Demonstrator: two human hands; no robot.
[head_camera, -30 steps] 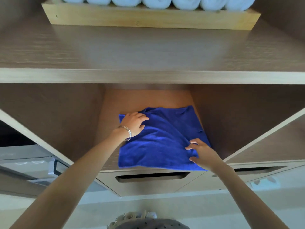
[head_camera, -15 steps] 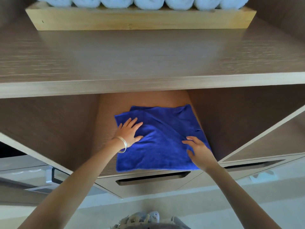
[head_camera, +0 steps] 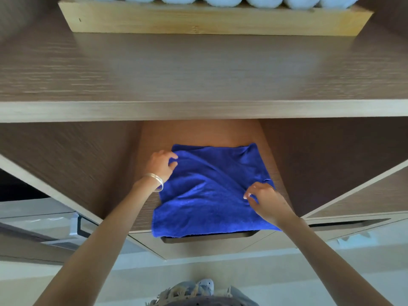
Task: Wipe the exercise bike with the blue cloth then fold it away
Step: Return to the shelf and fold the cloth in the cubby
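Lying spread on the floor of the lower shelf compartment, centre of frame: blue cloth, one rough square, slightly rumpled. No clear long axis, as width and depth look about equal. Far edge runs level across the frame, toward the compartment's back. Near edge drapes just over the front lip, touching the top of the drawer slot below. Creases run on the diagonal, from upper left to lower right, between the two hands.

Left hand: at the cloth's upper left corner, fingers curled, thumb and fingertips gripping the cloth edge there. Bracelet on that wrist, lying over the cloth's left edge.

Right hand: at the cloth's right edge, about mid-depth, fingers bent, tips pinching a raised bit of fabric. A small peak of cloth stands up just above the knuckles.

Both forearms enter from the bottom corners of the frame and converge on the cloth.

Upper half of frame: upper shelf, bare brown wood grain. At its back, top of frame, a light wooden tray holds a row of rolled white towels, side by side and touching.
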